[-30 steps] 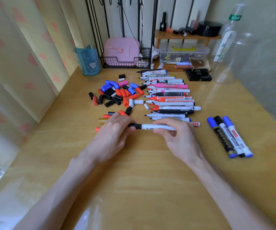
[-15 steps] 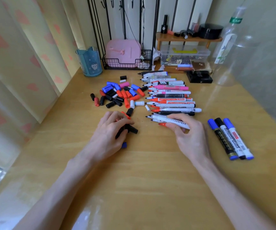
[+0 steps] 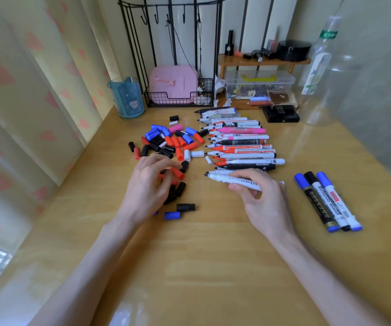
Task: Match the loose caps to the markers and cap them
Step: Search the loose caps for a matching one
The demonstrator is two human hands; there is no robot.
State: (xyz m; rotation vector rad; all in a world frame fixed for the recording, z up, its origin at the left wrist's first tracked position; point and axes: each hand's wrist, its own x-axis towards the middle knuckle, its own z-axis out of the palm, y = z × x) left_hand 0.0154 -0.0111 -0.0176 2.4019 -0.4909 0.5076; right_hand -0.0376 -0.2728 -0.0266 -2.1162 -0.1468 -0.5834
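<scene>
Left hand [image 3: 147,184] now over caps [image 3: 178,173], marker [image 3: 220,178] uncapped.

Loose caps [image 3: 171,142]: blue, red, black, white, one pink. Marker row [image 3: 239,147]: mostly white barrels, one pink, one black. Nearest marker [image 3: 236,181]: white, black tip. Capped trio [image 3: 326,201]: two blue caps, one black (one barrel black with gold print). Table [image 3: 213,267]: honey wood grain. Curtain [image 3: 25,90]: pale, pink hearts.

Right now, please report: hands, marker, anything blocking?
Right hand grips uncapped white marker. Left hand among loose caps, grip unclear. No obstruction seen.
</scene>
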